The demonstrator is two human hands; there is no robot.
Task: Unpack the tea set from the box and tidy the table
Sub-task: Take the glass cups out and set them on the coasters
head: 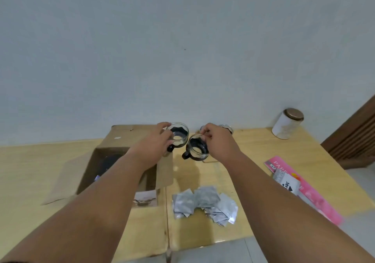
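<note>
The left hand (155,141) held a glass cup (178,134) over the far end of the open box (113,173); the right hand (218,139) gripped a second cup (195,148) by its rim, above the bench (253,155); bare bench lay between the cups and the silver packets (205,205) near the front edge; a white tin (287,123) stood at the far right corner.

Both hands (156,143) (218,141) outstretched, seemingly gripping

Clear glass cups (178,133); matt brown cardboard box (113,155); glossy wood table (253,151); shiny foil sachets (205,204).
</note>
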